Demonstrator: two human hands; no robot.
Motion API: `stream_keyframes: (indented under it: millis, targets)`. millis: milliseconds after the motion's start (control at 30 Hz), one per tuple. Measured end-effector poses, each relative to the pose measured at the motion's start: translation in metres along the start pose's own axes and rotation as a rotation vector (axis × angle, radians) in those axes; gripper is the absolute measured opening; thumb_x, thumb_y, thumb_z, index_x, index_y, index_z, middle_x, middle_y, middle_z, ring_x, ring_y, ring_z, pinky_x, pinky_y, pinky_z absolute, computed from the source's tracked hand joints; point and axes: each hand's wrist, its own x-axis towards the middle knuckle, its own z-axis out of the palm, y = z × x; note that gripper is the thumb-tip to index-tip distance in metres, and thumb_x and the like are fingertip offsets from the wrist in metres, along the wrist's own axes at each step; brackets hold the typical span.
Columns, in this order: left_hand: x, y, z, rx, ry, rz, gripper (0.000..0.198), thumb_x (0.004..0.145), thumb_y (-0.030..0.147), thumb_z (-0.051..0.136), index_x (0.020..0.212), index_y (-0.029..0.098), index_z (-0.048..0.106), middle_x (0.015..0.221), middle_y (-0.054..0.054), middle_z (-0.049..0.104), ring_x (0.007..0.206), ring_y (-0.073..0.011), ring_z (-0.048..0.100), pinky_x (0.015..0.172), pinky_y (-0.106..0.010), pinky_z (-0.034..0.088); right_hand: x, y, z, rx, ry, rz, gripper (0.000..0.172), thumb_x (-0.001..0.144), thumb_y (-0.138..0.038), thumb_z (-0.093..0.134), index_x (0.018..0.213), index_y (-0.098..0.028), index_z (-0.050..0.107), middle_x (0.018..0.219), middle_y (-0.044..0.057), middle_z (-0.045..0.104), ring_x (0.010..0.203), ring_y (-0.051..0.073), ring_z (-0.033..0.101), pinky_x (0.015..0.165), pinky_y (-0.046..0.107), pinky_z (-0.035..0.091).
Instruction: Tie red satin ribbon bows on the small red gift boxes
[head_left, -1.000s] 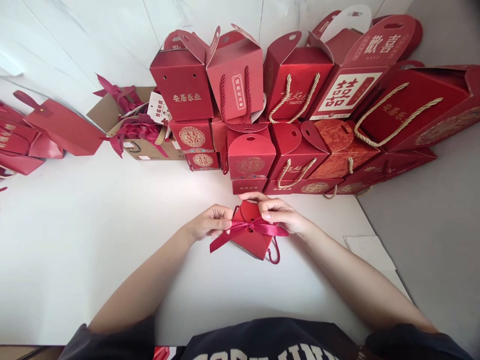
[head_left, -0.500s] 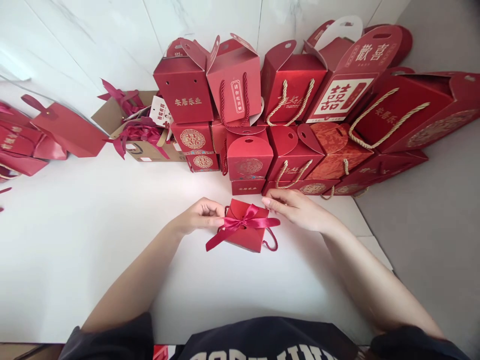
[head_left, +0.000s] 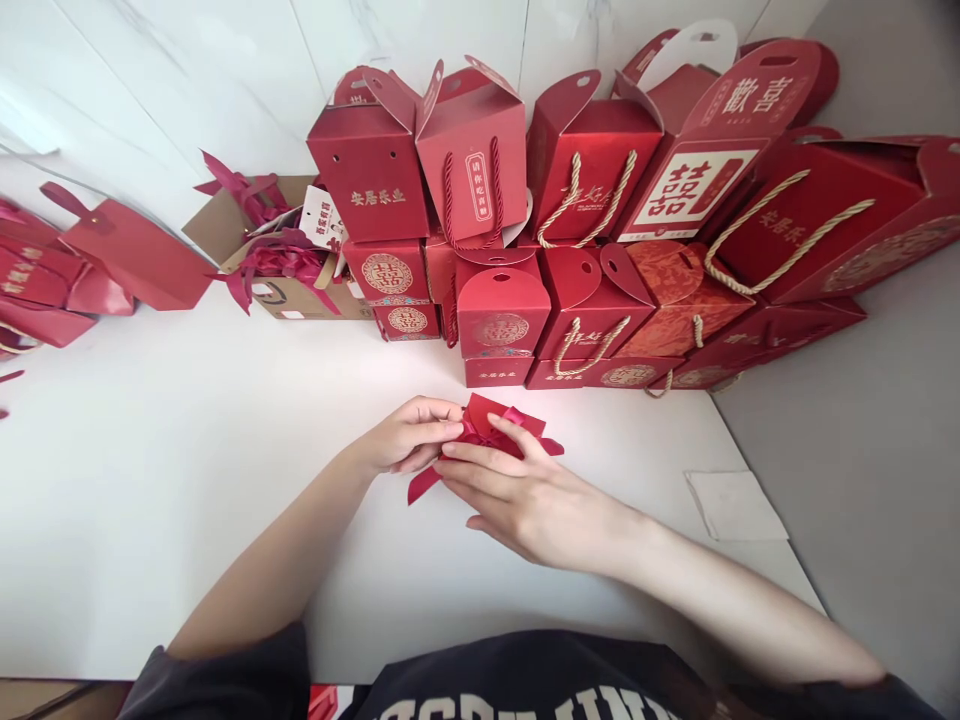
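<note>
A small red gift box point(head_left: 491, 412) tied with a dark pink satin ribbon point(head_left: 422, 485) sits on the white table point(head_left: 187, 480) in front of me. My left hand point(head_left: 409, 436) pinches the ribbon at the box's left side, fingers closed on it. My right hand point(head_left: 525, 495) lies across the near side of the box, fingers stretched toward the ribbon's knot and covering most of the box. Whether the right fingers pinch the ribbon is hidden.
Stacked red gift boxes point(head_left: 495, 310) with rope handles line the back against a white tiled wall. A cardboard box point(head_left: 289, 262) holding pink ribbons stands at back left, more red boxes point(head_left: 112, 265) at far left. A white sheet point(head_left: 735, 505) lies by the table's right edge.
My right hand moved from the box's far right side around to its near side, now covering it. The left hand kept its hold on the ribbon. The box shifted slightly away from me.
</note>
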Motion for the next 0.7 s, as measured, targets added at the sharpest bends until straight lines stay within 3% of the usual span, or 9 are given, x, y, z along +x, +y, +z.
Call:
stream_keyframes:
  millis: [100, 167, 233, 367, 567, 700]
  targets:
    - [0.000, 0.000, -0.002, -0.023, -0.059, -0.031, 0.033, 0.086, 0.047, 0.057, 0.079, 0.015, 0.058, 0.030, 0.009, 0.040, 0.021, -0.0070, 0.032, 0.028, -0.017, 0.022, -0.004, 0.009, -0.018, 0.168, -0.028, -0.009, 0.033, 0.098, -0.018, 0.044, 0.129, -0.017, 0.057, 0.130, 0.009, 0.063, 0.132, 0.023, 0.046, 0.117, 0.050, 0.023]
    - [0.000, 0.001, -0.002, 0.003, -0.039, -0.031, 0.035, 0.085, 0.048, 0.058, 0.073, 0.016, 0.056, 0.030, 0.008, 0.041, 0.021, -0.0077, 0.033, 0.028, -0.019, 0.025, -0.009, 0.017, -0.035, 0.304, -0.056, -0.004, 0.030, 0.095, -0.014, 0.047, 0.120, -0.019, 0.063, 0.121, 0.009, 0.068, 0.119, 0.023, 0.056, 0.104, 0.042, 0.041]
    - [0.000, 0.004, 0.001, 0.074, 0.019, -0.016, 0.041, 0.085, 0.050, 0.058, 0.063, 0.017, 0.049, 0.031, 0.007, 0.041, 0.023, -0.0068, 0.032, 0.031, -0.020, 0.027, -0.014, 0.026, -0.049, 0.427, -0.128, 0.013, 0.031, 0.092, -0.009, 0.049, 0.114, -0.021, 0.068, 0.114, 0.008, 0.070, 0.106, 0.020, 0.062, 0.091, 0.035, 0.049]
    - [-0.003, 0.018, 0.016, 0.331, 0.148, 0.010, 0.048, 0.082, 0.049, 0.064, 0.056, 0.017, 0.040, 0.040, 0.007, 0.038, 0.036, -0.0048, 0.034, 0.039, -0.019, 0.026, -0.021, 0.038, -0.064, 0.577, -0.239, 0.072, 0.035, 0.087, -0.003, 0.051, 0.109, -0.022, 0.071, 0.110, 0.005, 0.071, 0.101, 0.018, 0.063, 0.085, 0.030, 0.050]
    - [-0.010, 0.029, 0.037, 0.568, 0.323, 0.117, 0.052, 0.075, 0.042, 0.070, 0.056, 0.017, 0.029, 0.054, 0.006, 0.029, 0.052, -0.0055, 0.024, 0.047, -0.021, 0.020, -0.023, 0.044, -0.064, 0.760, -0.363, 0.089, 0.035, 0.086, -0.008, 0.056, 0.113, -0.024, 0.071, 0.115, 0.007, 0.070, 0.099, 0.018, 0.066, 0.082, 0.028, 0.053]
    - [-0.015, 0.031, 0.036, 0.594, 0.297, 0.079, 0.046, 0.078, 0.043, 0.067, 0.057, 0.017, 0.035, 0.054, 0.006, 0.030, 0.050, -0.0060, 0.025, 0.046, -0.021, 0.020, -0.031, 0.047, -0.070, 0.822, -0.576, 0.136, 0.027, 0.087, -0.017, 0.060, 0.110, -0.023, 0.073, 0.103, 0.006, 0.075, 0.088, 0.017, 0.070, 0.080, 0.027, 0.054]
